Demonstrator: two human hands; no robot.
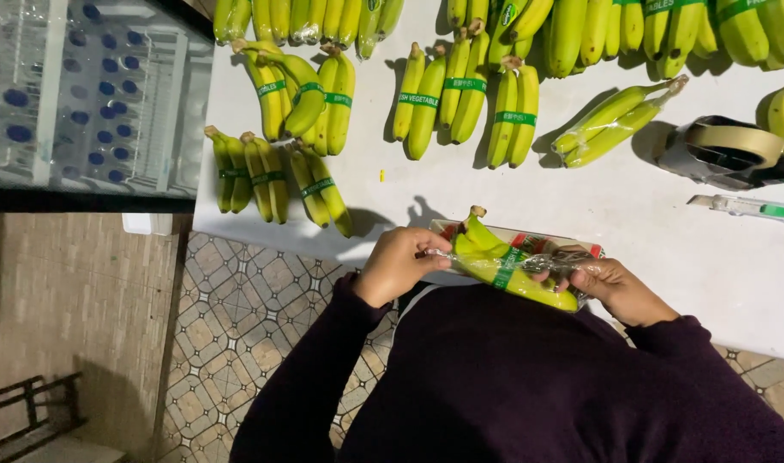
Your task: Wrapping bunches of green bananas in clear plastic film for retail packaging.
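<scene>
I hold a small bunch of green-yellow bananas [505,268] with a green band, wrapped in clear plastic film, over a flat tray [537,241] at the near edge of a white table [666,223]. My left hand [398,264] grips the stem end of the bunch and the film. My right hand [613,285] pinches the film at the other end. Both sleeves are dark purple.
Many banded banana bunches [280,171] lie across the table, further ones along its far edge [580,30]. A tape dispenser [728,151] and a cutter [752,208] sit at the right. A glass-door cooler with bottles [83,94] stands left, above a patterned tile floor [237,317].
</scene>
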